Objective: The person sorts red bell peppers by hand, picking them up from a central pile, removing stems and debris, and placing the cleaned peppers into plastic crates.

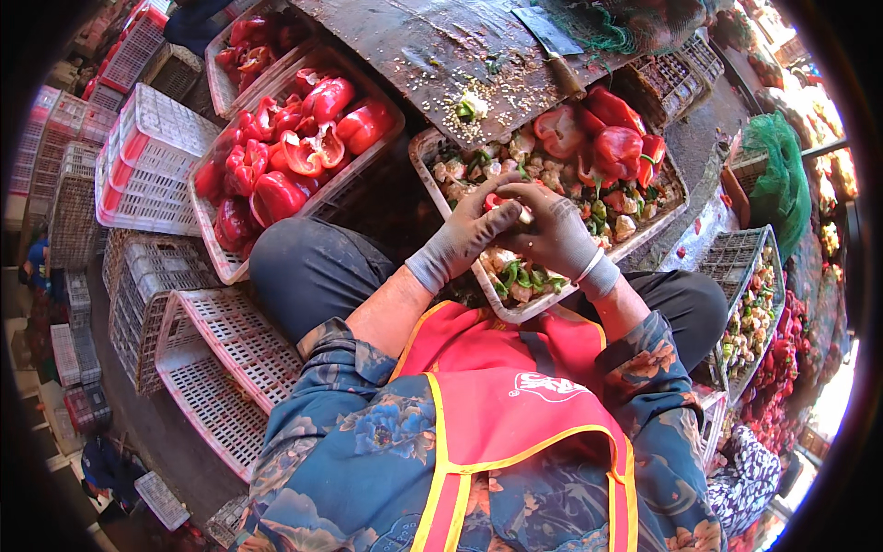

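Note:
Both my hands, in dirty grey work gloves, meet above a crate [448,207] of pepper cores, seeds and stems. My left hand [479,217] and my right hand [552,228] hold a small piece of red pepper [498,201] between their fingers; most of it is hidden by the gloves. Red peppers [617,152] lie at the far right of this crate. To the left, a second crate [372,162] holds opened red peppers [303,148]. A broad-bladed knife [548,31] rests on the wooden board [414,41] beyond my hands, near a pepper core [472,107].
Stacked white-and-red plastic crates [155,162] stand at the left, with tipped crates [227,345] beside my leg. A crate of cores [748,317] is at the right, below green netting [786,183]. A person in patterned clothing [745,476] is at the lower right.

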Available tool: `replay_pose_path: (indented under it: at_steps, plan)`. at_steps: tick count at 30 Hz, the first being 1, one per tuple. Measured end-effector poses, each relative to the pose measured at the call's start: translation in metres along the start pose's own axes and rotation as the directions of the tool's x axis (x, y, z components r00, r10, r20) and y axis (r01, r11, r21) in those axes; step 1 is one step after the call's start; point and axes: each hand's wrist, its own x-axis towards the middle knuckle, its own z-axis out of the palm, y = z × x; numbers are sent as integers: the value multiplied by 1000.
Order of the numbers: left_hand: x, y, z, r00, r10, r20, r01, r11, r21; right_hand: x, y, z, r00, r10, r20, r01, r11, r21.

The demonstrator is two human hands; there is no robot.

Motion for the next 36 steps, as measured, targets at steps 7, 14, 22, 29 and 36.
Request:
replay_pose_path:
  at_steps: [7, 14, 22, 29, 36]
  plan:
    - [-8, 7, 8, 999, 42, -7, -42, 998, 43, -10, -16, -1, 859, 478, 185, -470, 591, 655]
    - [-14, -3, 14, 982, -78, -172, 28, 961, -276, -5, 2, -3, 866, 485, 121, -180, 77, 981]
    - [-43, 108, -42, 682, 328, -654, -603, 758, -250, 13, 112, 5, 975, 201, -98, -209, 974, -84]
    - [-42, 92, -58, 752, 70, -656, -508, 696, -508, 76, 163, 4, 805, 525, -275, -558, 512, -653]
    - [-18, 34, -19, 878, -25, -477, -76, 978, -193, 74, 181, -16, 831, 508, -228, -542, 646, -537]
